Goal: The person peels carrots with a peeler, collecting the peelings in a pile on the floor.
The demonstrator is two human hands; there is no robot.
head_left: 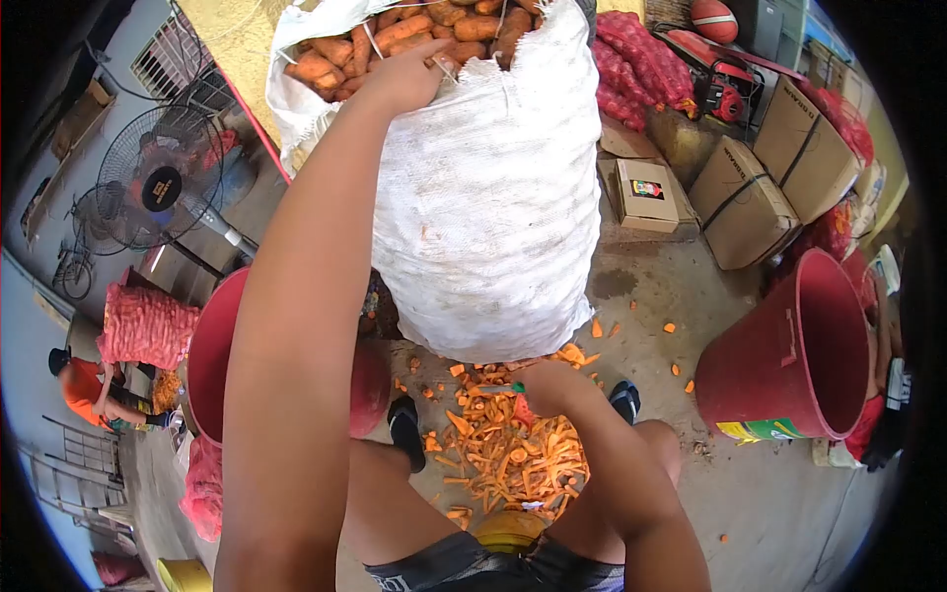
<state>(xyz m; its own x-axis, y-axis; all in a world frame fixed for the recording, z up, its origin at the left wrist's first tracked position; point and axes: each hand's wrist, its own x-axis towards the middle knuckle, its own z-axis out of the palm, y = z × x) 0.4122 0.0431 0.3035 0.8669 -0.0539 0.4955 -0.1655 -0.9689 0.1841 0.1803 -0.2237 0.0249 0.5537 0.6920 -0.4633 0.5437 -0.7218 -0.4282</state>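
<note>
A large white woven sack full of carrots stands in front of me, its mouth folded back. My left hand reaches over the near rim and touches the sack beside the carrots. Its fingers look partly stretched, with no carrot visible in them. Low between my knees, my right hand is closed around a small knife with a green part near the grip; the fist hides most of its handle. Beneath that hand, orange peelings and carrot ends are heaped on the floor.
Red tubs stand on my left and right. A yellow container sits between my thighs. A standing fan is at left, with another person beyond. Cardboard boxes and red net sacks stand at right.
</note>
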